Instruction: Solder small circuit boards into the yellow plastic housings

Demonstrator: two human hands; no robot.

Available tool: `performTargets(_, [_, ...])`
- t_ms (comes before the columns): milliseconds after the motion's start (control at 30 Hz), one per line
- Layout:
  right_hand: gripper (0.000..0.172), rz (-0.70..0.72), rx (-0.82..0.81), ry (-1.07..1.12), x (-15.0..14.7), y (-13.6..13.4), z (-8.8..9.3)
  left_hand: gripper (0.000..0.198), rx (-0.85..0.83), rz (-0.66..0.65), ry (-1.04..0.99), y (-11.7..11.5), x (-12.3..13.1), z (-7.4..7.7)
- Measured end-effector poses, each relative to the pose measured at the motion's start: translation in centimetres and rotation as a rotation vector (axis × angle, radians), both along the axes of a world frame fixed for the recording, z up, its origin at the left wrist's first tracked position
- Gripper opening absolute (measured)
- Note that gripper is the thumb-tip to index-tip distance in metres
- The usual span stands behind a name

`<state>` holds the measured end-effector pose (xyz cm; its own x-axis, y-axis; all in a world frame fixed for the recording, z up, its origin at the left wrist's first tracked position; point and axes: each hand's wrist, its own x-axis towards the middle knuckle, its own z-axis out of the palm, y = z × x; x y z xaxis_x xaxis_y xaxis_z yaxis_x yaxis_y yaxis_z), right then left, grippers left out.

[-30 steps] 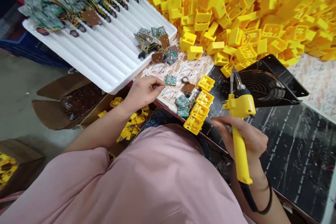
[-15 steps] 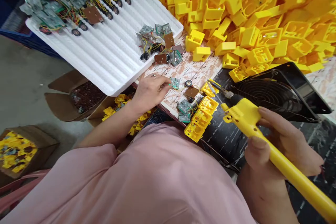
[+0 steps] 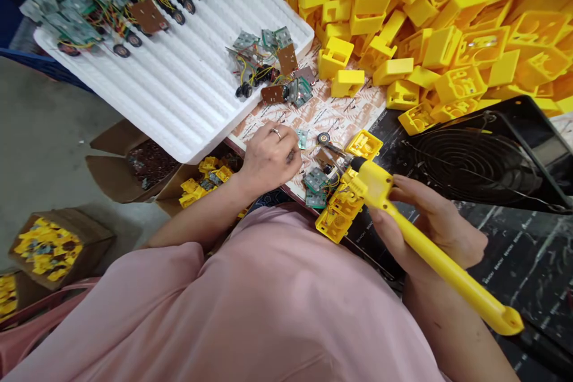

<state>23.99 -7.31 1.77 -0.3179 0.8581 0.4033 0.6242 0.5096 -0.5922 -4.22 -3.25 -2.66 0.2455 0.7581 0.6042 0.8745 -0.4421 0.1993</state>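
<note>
My right hand (image 3: 430,221) is wrapped round a yellow soldering iron (image 3: 430,250), a metal tube beside its tip. The tip lies over a small round black part (image 3: 323,139) and a brown circuit board (image 3: 329,158); whether it touches them I cannot tell. My left hand (image 3: 271,158), a ring on one finger, is closed at the edge of a small green circuit board (image 3: 302,139); its fingertips are partly hidden. More green boards (image 3: 316,180) with wires lie just below. Several open yellow housings (image 3: 333,224) stand in a row, partly behind the iron, with another housing (image 3: 364,144) above.
A ribbed white foam tray (image 3: 188,83) bears wired boards (image 3: 98,0). A loose cluster of boards (image 3: 286,59) lies at its corner. Yellow housings (image 3: 403,42) are heaped at the back. A black fan (image 3: 487,155) stands to the right. Cartons (image 3: 67,250) are on the lower left.
My right hand has brought the soldering iron left, from beside the upper yellow housing to the round black part. My left hand has turned and curled more beside the green board.
</note>
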Motion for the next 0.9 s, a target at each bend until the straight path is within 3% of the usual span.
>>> performTargets(167, [0.056, 0.132, 0.143, -0.050, -1.7, 0.9, 0.8, 0.012, -0.067, 0.007, -0.003, 0.0, -0.3, -1.0])
performTargets(400, [0.027, 0.265, 0.281, 0.010, -3.1, 1.9, 0.9, 0.013, -0.070, -0.001, -0.030, -0.1, -0.4, -1.1])
performTargets(900, [0.028, 0.406, 0.201, -0.111, -3.2, 2.0, 2.0, 0.012, -0.060, 0.005, 0.025, 0.0, -0.2, -1.1])
